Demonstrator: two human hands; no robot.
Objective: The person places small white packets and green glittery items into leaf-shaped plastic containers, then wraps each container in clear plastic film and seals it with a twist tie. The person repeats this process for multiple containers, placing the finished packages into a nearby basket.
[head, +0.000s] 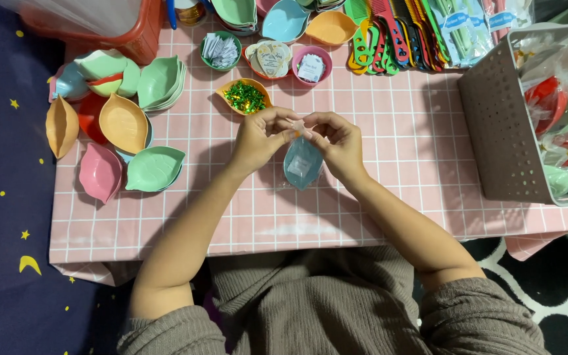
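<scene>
Both hands (300, 141) pinch clear bag (302, 163) holding blue leaf dish, above pink table (389, 131).

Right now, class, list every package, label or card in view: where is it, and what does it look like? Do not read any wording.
Clear wrapper: around a blue leaf dish, held by left hand and right hand.
Heart cards: cream, in a red dish, table's far side.
White slips: pink bowl beside them.
Folded papers: white, green bowl.
Wrapped dishes: clear bags, grey basket, right.

I saw a low table (389, 217) under a pink checked cloth (133, 236), on a dark blue rug (8, 197) with yellow stars and moons. Black-and-white floor covering (547, 276) at right. Even light.
</scene>
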